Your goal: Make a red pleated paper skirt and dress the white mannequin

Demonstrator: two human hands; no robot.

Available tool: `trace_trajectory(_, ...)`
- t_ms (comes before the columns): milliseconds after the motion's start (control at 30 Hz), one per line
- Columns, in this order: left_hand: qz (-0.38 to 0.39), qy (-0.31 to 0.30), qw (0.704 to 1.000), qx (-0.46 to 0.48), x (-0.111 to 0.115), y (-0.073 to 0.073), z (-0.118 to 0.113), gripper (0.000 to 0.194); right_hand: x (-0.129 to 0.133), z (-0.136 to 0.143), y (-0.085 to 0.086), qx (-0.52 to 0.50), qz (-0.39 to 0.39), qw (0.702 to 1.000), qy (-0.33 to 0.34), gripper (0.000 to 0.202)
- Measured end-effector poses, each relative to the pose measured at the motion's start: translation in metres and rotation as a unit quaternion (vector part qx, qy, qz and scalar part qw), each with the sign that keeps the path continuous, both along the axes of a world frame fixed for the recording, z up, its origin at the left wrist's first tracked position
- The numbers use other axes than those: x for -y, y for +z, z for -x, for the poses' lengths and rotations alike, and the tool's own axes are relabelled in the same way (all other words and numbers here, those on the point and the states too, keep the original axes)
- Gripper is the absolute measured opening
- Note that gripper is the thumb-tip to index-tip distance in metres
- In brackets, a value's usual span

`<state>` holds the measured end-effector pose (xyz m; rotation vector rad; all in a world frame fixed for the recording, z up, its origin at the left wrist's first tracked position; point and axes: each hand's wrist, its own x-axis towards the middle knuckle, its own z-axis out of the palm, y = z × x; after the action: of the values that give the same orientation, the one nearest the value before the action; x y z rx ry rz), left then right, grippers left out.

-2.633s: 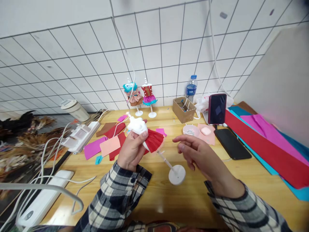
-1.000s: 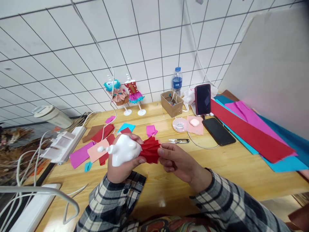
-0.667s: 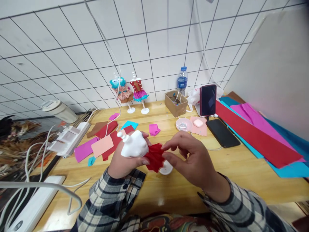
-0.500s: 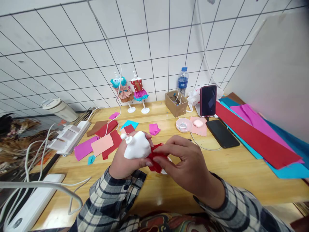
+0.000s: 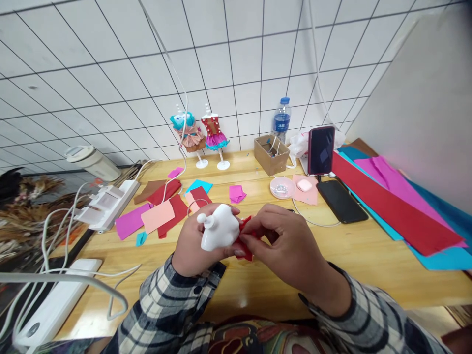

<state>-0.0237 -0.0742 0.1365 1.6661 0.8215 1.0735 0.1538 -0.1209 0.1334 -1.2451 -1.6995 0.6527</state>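
Fitting a red pleated paper skirt [image 5: 245, 238] onto a white mini mannequin [image 5: 219, 232] — left hand [image 5: 193, 246] in a closed grip on the torso, right hand [image 5: 285, 246] pinching the paper (next, probably, seating the pleats snugly at the waist).

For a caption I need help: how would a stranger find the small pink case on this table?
Start at the red phone standing upright near the tiled wall. Left of its foot lies a pale pink paper square, and the small pink case rests on it. Unlike the round dish beside it, it is closed and pebble-shaped.

Craft workspace: wooden table [image 5: 368, 255] w/ colored paper scraps [image 5: 155, 219], dressed mini mannequins [image 5: 204, 132], tiled wall [image 5: 110, 73].
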Motion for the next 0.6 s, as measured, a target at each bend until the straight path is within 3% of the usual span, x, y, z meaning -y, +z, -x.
trace_trajectory(167,0.027,-0.021,0.999,0.031,-0.005,-0.011,0.002,0.052,-0.002,-0.003,-0.003,-0.024,-0.015,1.000,0.007,0.009)
trace_trajectory(267,-0.001,-0.002,0.998,0.056,-0.013,-0.017,0.011,0.050,0.001,-0.008,0.000,-0.065,-0.040,0.997,0.016,0.013)
trace_trajectory(433,-0.049,0.000,0.992,0.113,-0.021,-0.022,0.027,0.045,0.006,-0.022,0.002,-0.087,-0.044,0.994,-0.045,0.015)
trace_trajectory(600,-0.017,-0.011,0.990,0.138,-0.019,-0.025,0.032,0.045,0.002,-0.021,-0.004,-0.076,-0.010,0.997,0.001,0.014)
